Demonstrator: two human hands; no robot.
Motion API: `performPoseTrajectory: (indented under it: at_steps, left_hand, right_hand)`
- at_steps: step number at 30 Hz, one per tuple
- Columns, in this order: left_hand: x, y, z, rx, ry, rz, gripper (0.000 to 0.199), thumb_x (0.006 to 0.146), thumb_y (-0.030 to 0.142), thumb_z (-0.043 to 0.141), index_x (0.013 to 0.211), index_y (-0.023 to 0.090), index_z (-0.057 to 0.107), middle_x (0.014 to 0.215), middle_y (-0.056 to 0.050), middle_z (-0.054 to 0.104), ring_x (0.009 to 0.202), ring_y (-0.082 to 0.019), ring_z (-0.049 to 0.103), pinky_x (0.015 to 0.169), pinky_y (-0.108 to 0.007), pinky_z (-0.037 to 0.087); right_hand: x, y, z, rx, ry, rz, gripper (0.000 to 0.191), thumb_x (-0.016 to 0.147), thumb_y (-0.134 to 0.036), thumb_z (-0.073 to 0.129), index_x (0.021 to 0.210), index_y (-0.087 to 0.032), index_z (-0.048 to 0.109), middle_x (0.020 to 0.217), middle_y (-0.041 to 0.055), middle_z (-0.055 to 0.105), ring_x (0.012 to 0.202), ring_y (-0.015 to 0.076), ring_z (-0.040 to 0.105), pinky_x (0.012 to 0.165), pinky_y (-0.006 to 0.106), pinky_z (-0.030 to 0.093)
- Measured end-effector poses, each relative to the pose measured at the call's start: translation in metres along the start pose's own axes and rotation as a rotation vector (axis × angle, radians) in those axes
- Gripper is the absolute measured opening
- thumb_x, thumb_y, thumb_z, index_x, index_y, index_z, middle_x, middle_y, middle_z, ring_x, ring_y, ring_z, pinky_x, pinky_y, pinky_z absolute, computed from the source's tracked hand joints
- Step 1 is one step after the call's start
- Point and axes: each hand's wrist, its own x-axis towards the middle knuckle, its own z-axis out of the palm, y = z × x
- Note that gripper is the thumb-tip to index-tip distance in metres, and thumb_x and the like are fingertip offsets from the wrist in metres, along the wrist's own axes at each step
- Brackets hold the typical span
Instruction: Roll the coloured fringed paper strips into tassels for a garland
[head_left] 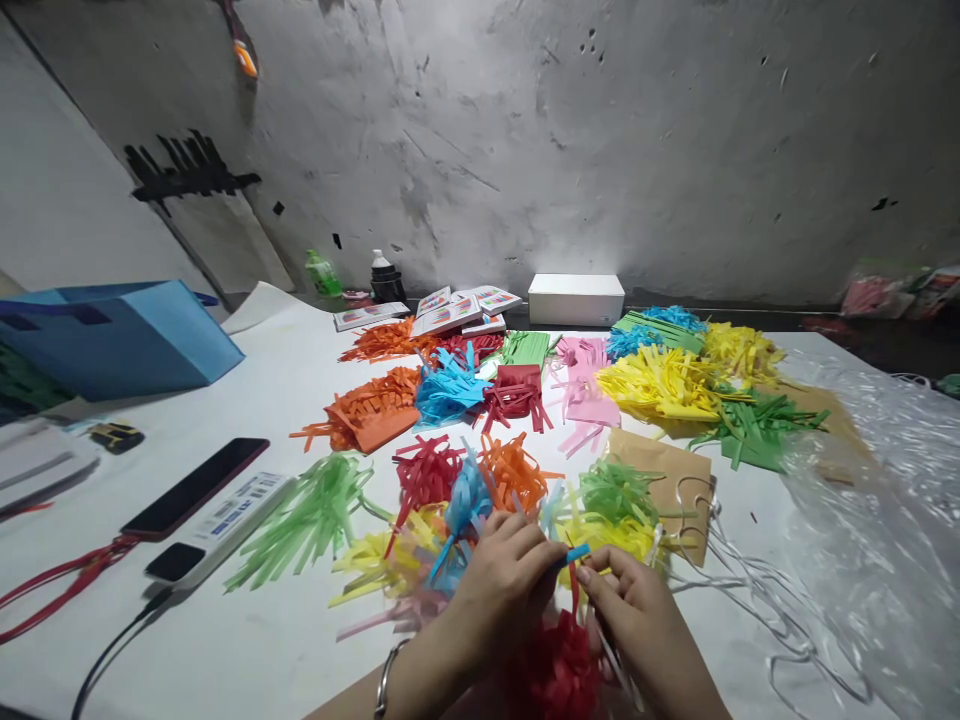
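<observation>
My left hand [502, 580], closed, has a short blue paper strip [576, 554] sticking out from its fingertips. Facing it, my right hand [634, 600] pinches at the top of a red paper tassel [566, 665], which hangs low between my wrists. White cord [616, 660] runs down by the right palm; where it starts is hidden. Beyond my hands lies a row of fringed tassels: dark red [429, 472], blue [469, 495], orange [517, 472], green [619, 490] and yellow [390, 555]. Part of this row is covered by my left hand.
Fringed paper bundles [660, 385] fill the table's back half. A light green tassel [315, 510], power bank [225, 525] and phone [196, 488] lie left. Right are loose white cord [757, 590], brown paper [667, 480] and clear plastic [862, 560]. A white box [576, 299] stands behind.
</observation>
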Motion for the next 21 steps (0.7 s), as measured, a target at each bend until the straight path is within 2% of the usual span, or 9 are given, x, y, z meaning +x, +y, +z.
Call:
performPoseTrajectory:
  at_steps: [4, 6, 8, 10, 12, 14, 16, 18, 21]
  left_hand:
    - [0.002, 0.004, -0.006, 0.071, -0.002, 0.069, 0.017, 0.101, 0.017, 0.048, 0.102, 0.018, 0.065, 0.072, -0.002, 0.064, 0.069, -0.020, 0.050, 0.074, -0.036, 0.035]
    - [0.002, 0.005, -0.009, 0.072, 0.004, 0.095, 0.019, 0.102, 0.017, 0.046, 0.102, 0.018, 0.065, 0.074, -0.002, 0.065, 0.069, -0.019, 0.050, 0.077, -0.037, 0.035]
    - [0.002, 0.006, -0.009, 0.060, 0.002, 0.111, 0.020, 0.102, 0.016, 0.045, 0.098, 0.018, 0.064, 0.074, -0.002, 0.065, 0.069, -0.019, 0.050, 0.078, -0.037, 0.035]
    - [0.001, 0.007, -0.008, 0.050, -0.008, 0.111, 0.020, 0.100, 0.014, 0.046, 0.093, 0.019, 0.064, 0.072, -0.001, 0.063, 0.068, -0.018, 0.050, 0.078, -0.036, 0.036]
    - [0.000, 0.008, -0.005, 0.045, -0.010, 0.109, 0.019, 0.098, 0.013, 0.047, 0.091, 0.019, 0.064, 0.071, -0.001, 0.062, 0.068, -0.018, 0.049, 0.078, -0.035, 0.036]
    - [-0.001, 0.008, -0.001, 0.038, -0.016, 0.098, 0.018, 0.096, 0.011, 0.047, 0.089, 0.018, 0.063, 0.071, -0.001, 0.062, 0.069, -0.018, 0.049, 0.077, -0.035, 0.037]
    - [-0.001, 0.006, 0.002, 0.030, -0.056, 0.054, 0.014, 0.092, 0.010, 0.052, 0.087, 0.018, 0.062, 0.076, -0.003, 0.064, 0.075, -0.020, 0.052, 0.078, -0.036, 0.038]
    - [-0.001, 0.000, 0.003, 0.016, -0.157, 0.005, 0.008, 0.085, 0.014, 0.062, 0.091, 0.020, 0.063, 0.091, -0.005, 0.067, 0.088, -0.023, 0.055, 0.087, -0.040, 0.039]
    - [0.001, -0.020, 0.000, 0.047, -0.379, -0.067, 0.019, 0.082, 0.020, 0.069, 0.100, 0.024, 0.064, 0.114, -0.005, 0.068, 0.110, -0.026, 0.055, 0.109, -0.051, 0.026]
  right_hand:
    - [0.000, -0.005, 0.007, 0.125, 0.017, 0.017, 0.063, 0.076, -0.075, 0.064, 0.103, -0.020, 0.050, 0.053, -0.0041, 0.063, 0.039, 0.0139, 0.057, 0.040, 0.021, 0.041]
    - [0.000, -0.008, 0.009, 0.127, 0.032, 0.006, 0.070, 0.078, -0.074, 0.063, 0.117, -0.019, 0.046, 0.056, -0.0037, 0.065, 0.044, 0.0163, 0.061, 0.041, 0.021, 0.042]
    - [0.000, -0.010, 0.009, 0.109, 0.028, -0.005, 0.072, 0.080, -0.073, 0.062, 0.122, -0.018, 0.044, 0.058, -0.0032, 0.065, 0.047, 0.0173, 0.063, 0.042, 0.022, 0.042]
    - [0.001, -0.010, 0.006, 0.075, -0.004, -0.018, 0.063, 0.083, -0.072, 0.059, 0.114, -0.017, 0.052, 0.058, -0.0026, 0.063, 0.048, 0.0166, 0.060, 0.045, 0.023, 0.042]
    - [0.001, -0.010, 0.001, -0.036, 0.005, -0.106, 0.051, 0.088, -0.068, 0.055, 0.098, -0.018, 0.060, 0.062, -0.0006, 0.062, 0.053, 0.0164, 0.059, 0.051, 0.026, 0.045]
    - [0.000, -0.011, -0.004, -0.203, 0.103, -0.273, 0.044, 0.092, -0.061, 0.053, 0.085, -0.020, 0.065, 0.073, 0.0035, 0.065, 0.068, 0.0194, 0.062, 0.065, 0.030, 0.048]
    - [-0.001, -0.014, -0.007, -0.277, 0.208, -0.412, 0.038, 0.093, -0.055, 0.056, 0.081, -0.021, 0.068, 0.087, 0.0065, 0.067, 0.086, 0.0229, 0.063, 0.080, 0.033, 0.048]
    - [-0.003, -0.017, -0.008, -0.162, 0.218, -0.445, 0.034, 0.094, -0.052, 0.058, 0.083, -0.022, 0.068, 0.089, 0.0065, 0.068, 0.090, 0.0229, 0.063, 0.084, 0.033, 0.048]
    - [-0.004, -0.023, -0.012, 0.220, 0.094, -0.389, 0.030, 0.095, -0.050, 0.059, 0.084, -0.022, 0.064, 0.067, 0.0004, 0.064, 0.067, 0.0166, 0.062, 0.072, 0.030, 0.052]
